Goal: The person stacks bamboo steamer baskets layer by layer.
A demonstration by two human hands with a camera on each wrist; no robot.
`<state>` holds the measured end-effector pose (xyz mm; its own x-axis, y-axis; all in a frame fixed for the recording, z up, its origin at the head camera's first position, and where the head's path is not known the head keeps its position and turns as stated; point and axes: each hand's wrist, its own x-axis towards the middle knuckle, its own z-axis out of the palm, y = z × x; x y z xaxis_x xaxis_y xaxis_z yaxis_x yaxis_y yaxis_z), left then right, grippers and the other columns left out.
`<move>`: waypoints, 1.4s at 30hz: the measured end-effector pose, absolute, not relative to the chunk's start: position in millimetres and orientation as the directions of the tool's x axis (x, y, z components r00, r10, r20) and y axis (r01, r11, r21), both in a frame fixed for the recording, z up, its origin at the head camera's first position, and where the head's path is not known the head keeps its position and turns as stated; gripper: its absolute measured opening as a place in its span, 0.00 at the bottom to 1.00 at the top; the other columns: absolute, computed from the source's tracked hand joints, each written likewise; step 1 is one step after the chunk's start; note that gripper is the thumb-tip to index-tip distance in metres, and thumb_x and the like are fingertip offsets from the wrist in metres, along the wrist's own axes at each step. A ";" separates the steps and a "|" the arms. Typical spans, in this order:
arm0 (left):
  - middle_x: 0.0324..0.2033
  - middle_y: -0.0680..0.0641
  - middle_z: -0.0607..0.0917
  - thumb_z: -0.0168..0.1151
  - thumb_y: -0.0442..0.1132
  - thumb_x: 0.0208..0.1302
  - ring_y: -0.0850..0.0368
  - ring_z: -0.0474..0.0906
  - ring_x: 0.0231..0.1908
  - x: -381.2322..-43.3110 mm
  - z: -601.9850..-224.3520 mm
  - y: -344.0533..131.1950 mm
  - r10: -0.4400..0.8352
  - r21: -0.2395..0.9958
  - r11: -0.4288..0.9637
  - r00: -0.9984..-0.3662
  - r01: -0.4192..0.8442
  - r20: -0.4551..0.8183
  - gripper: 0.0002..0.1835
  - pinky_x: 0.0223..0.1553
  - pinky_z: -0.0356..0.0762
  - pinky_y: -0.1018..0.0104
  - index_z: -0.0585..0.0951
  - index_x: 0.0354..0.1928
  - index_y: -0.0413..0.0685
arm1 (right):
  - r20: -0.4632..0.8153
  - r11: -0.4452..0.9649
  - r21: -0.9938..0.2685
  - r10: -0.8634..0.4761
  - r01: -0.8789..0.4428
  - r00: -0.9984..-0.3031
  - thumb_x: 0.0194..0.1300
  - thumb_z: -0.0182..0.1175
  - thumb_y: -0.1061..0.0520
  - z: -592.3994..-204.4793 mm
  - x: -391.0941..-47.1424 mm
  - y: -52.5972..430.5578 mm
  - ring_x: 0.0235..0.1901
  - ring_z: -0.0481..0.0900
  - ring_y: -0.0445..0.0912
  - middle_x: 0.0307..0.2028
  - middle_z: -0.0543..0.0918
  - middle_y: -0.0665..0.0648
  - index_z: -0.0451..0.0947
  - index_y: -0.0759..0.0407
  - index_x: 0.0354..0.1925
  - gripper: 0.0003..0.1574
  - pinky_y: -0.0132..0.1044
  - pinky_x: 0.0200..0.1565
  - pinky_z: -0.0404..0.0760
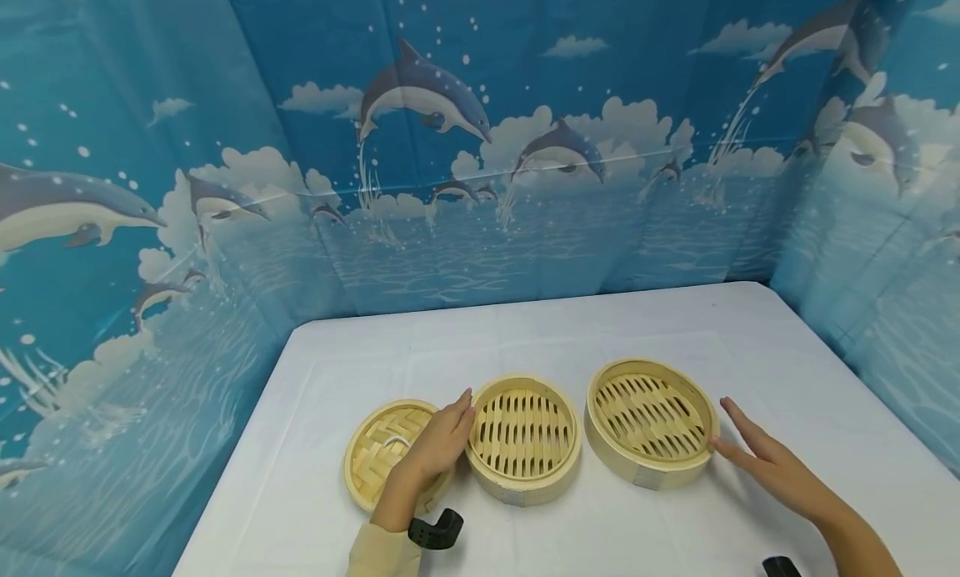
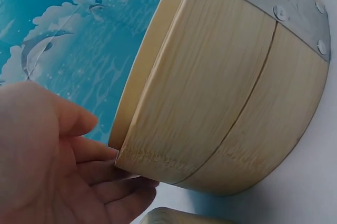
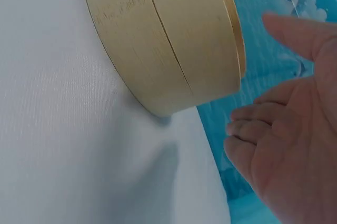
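Note:
Two round bamboo steamer baskets with slatted bottoms stand on the white table. My left hand [image 1: 442, 435] touches the left side of the middle steamer basket [image 1: 523, 485] with extended fingers; in the left wrist view its fingertips meet the basket's wall [image 2: 210, 87]. Under my left forearm lies a woven bamboo lid [image 1: 371, 456] with a pale loop handle [image 1: 396, 441], partly hidden by the hand. My right hand [image 1: 780, 469] is beside the right steamer basket [image 1: 637, 469], fingers extended and thumb near its rim. In the right wrist view a gap shows between the palm and the basket [image 3: 174, 40].
The white table [image 1: 337, 360] carries the lid and both baskets in a loose row. A blue dolphin-printed curtain [image 1: 480, 252] hangs behind the table and along its sides. Black wrist straps show on the left wrist [image 1: 437, 530] and near the right forearm [image 1: 780, 567].

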<state>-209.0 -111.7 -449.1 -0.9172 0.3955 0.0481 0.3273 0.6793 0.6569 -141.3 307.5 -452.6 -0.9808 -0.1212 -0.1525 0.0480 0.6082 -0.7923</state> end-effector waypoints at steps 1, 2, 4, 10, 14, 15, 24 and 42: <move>0.57 0.42 0.60 0.30 0.46 0.67 0.51 0.55 0.57 -209.5 -449.3 -111.8 0.395 0.660 0.678 -0.918 0.324 0.045 0.26 0.55 0.53 0.59 0.55 0.60 0.35 | -0.157 0.617 -0.786 -0.125 0.048 -0.980 0.60 0.46 0.43 -453.8 -140.2 308.4 0.56 0.34 0.67 0.61 0.35 0.69 0.27 0.54 0.63 0.48 0.68 0.44 0.45; 0.57 0.42 0.61 0.31 0.46 0.67 0.51 0.55 0.57 -210.1 -449.6 -111.7 0.393 0.662 0.677 -0.918 0.322 0.045 0.25 0.55 0.54 0.59 0.57 0.60 0.35 | -0.159 0.628 -0.777 -0.128 0.045 -0.979 0.59 0.48 0.43 -455.5 -139.4 309.5 0.56 0.35 0.68 0.61 0.36 0.69 0.27 0.56 0.63 0.50 0.68 0.44 0.45; 0.56 0.42 0.63 0.33 0.45 0.66 0.50 0.57 0.56 -212.0 -450.2 -111.8 0.381 0.669 0.677 -0.924 0.308 0.040 0.25 0.54 0.56 0.58 0.59 0.59 0.36 | -0.143 0.656 -0.754 -0.135 0.020 -0.981 0.56 0.52 0.44 -459.4 -138.2 310.9 0.56 0.39 0.69 0.61 0.38 0.70 0.29 0.60 0.63 0.53 0.67 0.44 0.48; 0.49 0.42 0.72 0.41 0.43 0.64 0.50 0.66 0.50 -220.5 -449.5 -112.8 0.373 0.725 0.635 -0.928 0.267 0.015 0.21 0.48 0.65 0.58 0.65 0.56 0.39 | -0.054 0.701 -0.711 -0.128 -0.052 -0.990 0.47 0.61 0.45 -476.4 -138.4 310.2 0.55 0.47 0.67 0.60 0.45 0.70 0.35 0.64 0.63 0.60 0.62 0.47 0.54; 0.38 0.46 0.78 0.45 0.42 0.62 0.55 0.73 0.38 -230.2 -444.6 -112.8 0.427 0.740 0.621 -0.903 0.258 -0.043 0.18 0.38 0.72 0.64 0.72 0.50 0.39 | 0.014 0.654 -0.748 -0.156 -0.114 -0.988 0.43 0.65 0.47 -489.8 -141.3 310.4 0.59 0.51 0.44 0.60 0.48 0.69 0.38 0.67 0.63 0.62 0.38 0.53 0.60; 0.35 0.46 0.78 0.46 0.41 0.61 0.56 0.74 0.35 -232.5 -442.5 -112.4 0.442 0.739 0.622 -0.895 0.258 -0.061 0.17 0.35 0.72 0.65 0.73 0.49 0.39 | 0.030 0.638 -0.759 -0.162 -0.128 -0.986 0.42 0.65 0.47 -493.1 -142.3 310.5 0.57 0.52 0.36 0.60 0.49 0.69 0.39 0.68 0.62 0.62 0.30 0.52 0.61; 0.26 0.44 0.79 0.48 0.35 0.59 0.58 0.76 0.21 -245.8 -435.1 -110.8 0.471 0.771 0.616 -0.860 0.162 -0.196 0.16 0.19 0.75 0.66 0.73 0.47 0.34 | 0.009 0.577 -0.813 -0.125 -0.080 -0.992 0.41 0.66 0.48 -500.2 -147.1 307.2 0.56 0.52 0.59 0.59 0.49 0.72 0.40 0.71 0.61 0.62 0.13 0.45 0.56; 0.26 0.41 0.80 0.46 0.33 0.60 0.55 0.77 0.17 -252.5 -436.3 -116.0 0.506 0.849 0.514 -0.843 0.125 -0.182 0.16 0.17 0.75 0.61 0.71 0.49 0.34 | 0.028 0.499 -0.861 -0.139 -0.094 -0.990 0.42 0.66 0.51 -505.8 -149.4 311.0 0.53 0.51 0.27 0.60 0.49 0.69 0.41 0.69 0.62 0.60 0.13 0.45 0.56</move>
